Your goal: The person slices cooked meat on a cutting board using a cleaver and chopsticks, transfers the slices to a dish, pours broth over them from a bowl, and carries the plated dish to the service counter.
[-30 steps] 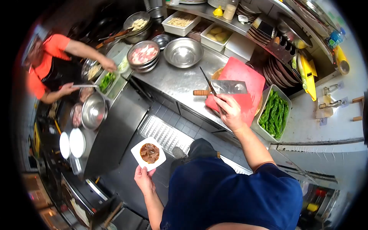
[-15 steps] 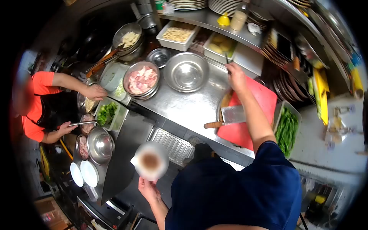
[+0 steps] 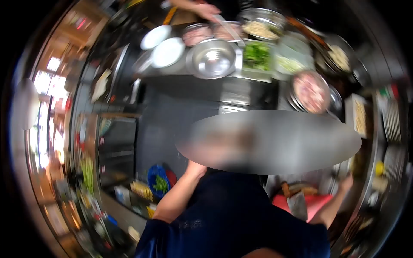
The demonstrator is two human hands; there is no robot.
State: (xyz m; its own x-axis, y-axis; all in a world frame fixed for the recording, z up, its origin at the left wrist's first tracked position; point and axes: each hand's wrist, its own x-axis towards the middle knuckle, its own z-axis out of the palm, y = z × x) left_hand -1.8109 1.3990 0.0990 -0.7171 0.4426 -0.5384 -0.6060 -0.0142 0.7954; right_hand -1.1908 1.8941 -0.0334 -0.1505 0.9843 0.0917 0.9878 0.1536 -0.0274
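My left hand (image 3: 197, 168) is in front of my body over the dark floor. A large grey smear covers its fingers and anything in them. At the right, my right hand (image 3: 345, 184) reaches toward the shelf side of the counter, past the red cutting board (image 3: 319, 205). Its fingers are blurred, so I cannot see what they touch. On the board lies a cleaver (image 3: 297, 206) with a wooden handle. Farther up the counter stands a metal bowl of raw meat (image 3: 310, 91).
Across the floor gap are an empty steel bowl (image 3: 214, 62), white plates (image 3: 168, 52) and a tub of chopped greens (image 3: 257, 56). A co-worker's hand (image 3: 207, 11) holds a metal utensil there. A blue basket (image 3: 154, 175) with greens is at lower left.
The view has swung left, showing windows and the blue basket. The white dish with brown contents, earlier in my left hand, is no longer discernible behind the smear.
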